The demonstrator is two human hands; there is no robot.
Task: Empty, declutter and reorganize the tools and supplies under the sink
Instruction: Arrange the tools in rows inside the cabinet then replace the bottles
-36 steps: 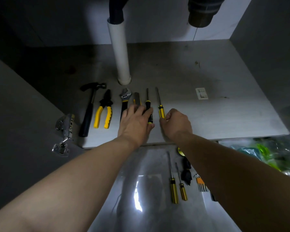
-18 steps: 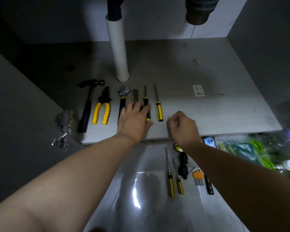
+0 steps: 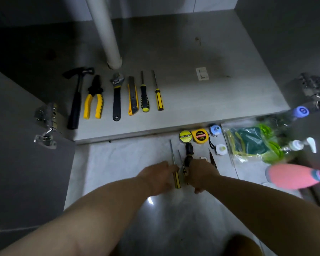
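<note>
The step looks like putting tools back in a neat row. On the cabinet floor [image 3: 220, 100] six tools lie side by side, up at 11 o'clock from the hands: a hammer [image 3: 76, 100], pliers [image 3: 93, 100], a wrench [image 3: 116, 97], a knife [image 3: 133, 97], a black screwdriver [image 3: 144, 97] and a yellow screwdriver [image 3: 158, 97]. More tools wait on the shiny tile floor [image 3: 118, 163] in front of the cabinet. The long screwdriver [image 3: 175, 172] lies there and points to 12 o'clock. The left hand [image 3: 159, 177] is right at its yellow handle. The fingers bend over the top of the handle, but the picture is blurry, so I cannot tell if they hold it tight. The right hand [image 3: 201, 172] is just beside the small screwdriver [image 3: 182, 166], at 3 o'clock from it. Its fingers curl down, and I cannot tell if they hold anything. A yellow tape roll [image 3: 185, 136] and a tape measure [image 3: 199, 135] sit at 12 o'clock from the hands. I think the next move is to get a good hold on the two screwdrivers and lay them in the row, at 3 o'clock from the yellow screwdriver, straight like the others.
</note>
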